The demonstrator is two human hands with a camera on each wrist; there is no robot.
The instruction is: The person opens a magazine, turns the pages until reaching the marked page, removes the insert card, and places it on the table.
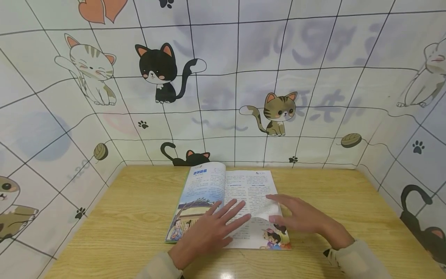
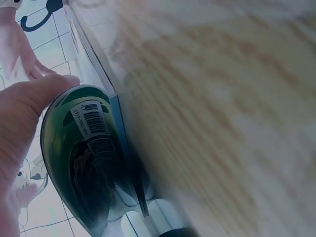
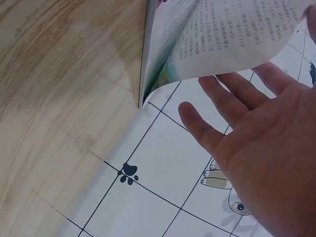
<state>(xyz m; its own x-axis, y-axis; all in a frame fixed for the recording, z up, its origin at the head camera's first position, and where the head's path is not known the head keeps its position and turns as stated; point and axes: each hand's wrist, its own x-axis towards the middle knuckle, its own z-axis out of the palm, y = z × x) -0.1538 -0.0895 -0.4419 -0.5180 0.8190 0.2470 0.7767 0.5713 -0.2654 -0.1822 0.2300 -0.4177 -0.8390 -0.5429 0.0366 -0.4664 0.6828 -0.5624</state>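
Note:
A magazine with printed text and colour drawings lies open on the wooden table. Over its left page and centre fold is my left hand, fingers spread and straight. In the left wrist view, the left thumb is right at the edge of the glossy green cover, which bears a barcode label. My right hand is at the right page's outer edge, its fingers loosely extended. A page bends up there, and some right fingertips are partly hidden behind it in the right wrist view.
The wood-grain table extends on both sides of the magazine. Behind it and at both sides stand white walls with a black grid and cartoon cats. The magazine's top edge lies close to the back wall.

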